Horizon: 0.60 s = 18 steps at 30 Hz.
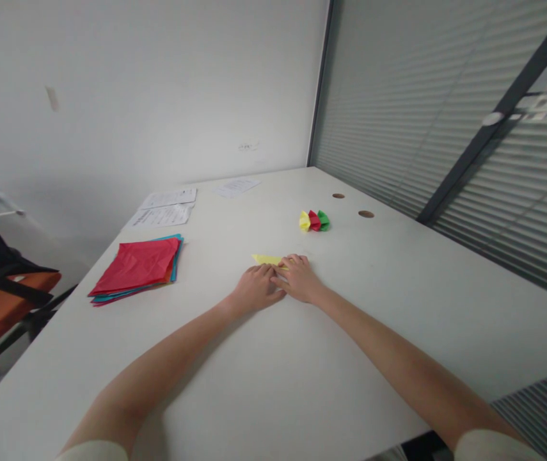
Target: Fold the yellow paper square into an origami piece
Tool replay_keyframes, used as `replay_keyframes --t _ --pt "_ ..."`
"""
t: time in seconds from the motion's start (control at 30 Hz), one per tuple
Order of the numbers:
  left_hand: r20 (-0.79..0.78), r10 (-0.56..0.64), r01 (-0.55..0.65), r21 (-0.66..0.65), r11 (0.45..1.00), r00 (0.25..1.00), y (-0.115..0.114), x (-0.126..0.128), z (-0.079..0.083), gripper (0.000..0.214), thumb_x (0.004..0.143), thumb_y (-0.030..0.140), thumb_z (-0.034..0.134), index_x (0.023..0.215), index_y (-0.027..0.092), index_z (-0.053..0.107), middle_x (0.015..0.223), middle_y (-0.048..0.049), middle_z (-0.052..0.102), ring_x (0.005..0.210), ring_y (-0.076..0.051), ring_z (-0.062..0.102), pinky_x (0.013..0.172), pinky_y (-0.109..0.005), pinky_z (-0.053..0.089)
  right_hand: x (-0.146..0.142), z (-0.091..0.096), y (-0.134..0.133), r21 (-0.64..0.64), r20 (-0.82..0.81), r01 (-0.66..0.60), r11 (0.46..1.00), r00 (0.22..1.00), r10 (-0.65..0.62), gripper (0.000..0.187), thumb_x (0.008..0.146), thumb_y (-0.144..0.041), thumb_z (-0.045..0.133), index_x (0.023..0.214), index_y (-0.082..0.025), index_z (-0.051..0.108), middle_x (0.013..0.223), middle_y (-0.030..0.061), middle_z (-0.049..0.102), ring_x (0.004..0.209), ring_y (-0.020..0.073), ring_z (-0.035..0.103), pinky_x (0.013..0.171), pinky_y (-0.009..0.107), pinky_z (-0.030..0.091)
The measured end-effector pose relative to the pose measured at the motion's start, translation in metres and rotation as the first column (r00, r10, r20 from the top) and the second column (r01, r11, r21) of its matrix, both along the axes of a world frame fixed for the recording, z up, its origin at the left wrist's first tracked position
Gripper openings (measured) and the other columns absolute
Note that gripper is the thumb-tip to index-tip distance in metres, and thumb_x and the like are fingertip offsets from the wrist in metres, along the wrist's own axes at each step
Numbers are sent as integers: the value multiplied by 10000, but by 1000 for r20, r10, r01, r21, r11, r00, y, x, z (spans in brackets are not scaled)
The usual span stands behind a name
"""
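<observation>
A piece of yellow paper (265, 258), folded to a narrow shape with a pointed left end, lies on the white table. My left hand (256, 289) has its fingers bent down on the near edge of this paper, its thumb stretched to the right. Beside it, touching it, my right hand (299, 278) grips the paper's right part with curled fingers. Both hands cover much of the paper, so its full shape is hidden. Beyond them stand small folded paper pieces in a row: yellow (304, 221), red (314, 221) and green (324, 221).
On the left of the table (235, 397) lies a stack of coloured paper sheets (141, 264), red on top and blue below. Printed sheets (165, 208) lie behind it. Two round holes (366, 214) pierce the tabletop near the blinds. An orange chair (9, 307) stands at left.
</observation>
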<state>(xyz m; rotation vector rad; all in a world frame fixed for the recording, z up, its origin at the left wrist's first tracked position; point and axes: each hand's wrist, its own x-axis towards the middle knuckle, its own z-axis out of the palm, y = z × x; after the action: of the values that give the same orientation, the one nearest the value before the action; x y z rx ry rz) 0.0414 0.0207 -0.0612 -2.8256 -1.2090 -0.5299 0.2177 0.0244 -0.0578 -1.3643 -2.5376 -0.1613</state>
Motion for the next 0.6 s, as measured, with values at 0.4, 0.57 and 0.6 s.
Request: replay_keyframes --t 0.4,0.57,0.6 --pt "-55 120 -118 37 992 991 -6 -2 0 530 879 586 461 1193 167 547 1197 -142 615 1109 -274 583 1019 -465 366 41 -6 -11 -13 32 27 1000 999 -27 622 949 -601 271 1244 -182 622 1208 137 621 1166 336 427 944 480 303" --pt "-33 128 -128 17 992 991 -5 -5 -3 512 879 574 471 1234 207 518 1261 -118 583 1156 -271 543 1020 -458 367 53 -11 -12 32 -48 41 999 998 -39 593 955 -568 305 1212 -160 649 1215 138 617 1207 326 413 996 483 299" --pt "-28 130 -129 14 992 991 -5 -5 -3 512 877 573 475 1236 209 518 1259 -115 582 1155 -273 539 1025 -465 362 51 -12 -11 51 -73 48 998 996 -44 587 959 -555 306 1213 -150 647 1220 144 615 1221 324 412 1010 483 295"
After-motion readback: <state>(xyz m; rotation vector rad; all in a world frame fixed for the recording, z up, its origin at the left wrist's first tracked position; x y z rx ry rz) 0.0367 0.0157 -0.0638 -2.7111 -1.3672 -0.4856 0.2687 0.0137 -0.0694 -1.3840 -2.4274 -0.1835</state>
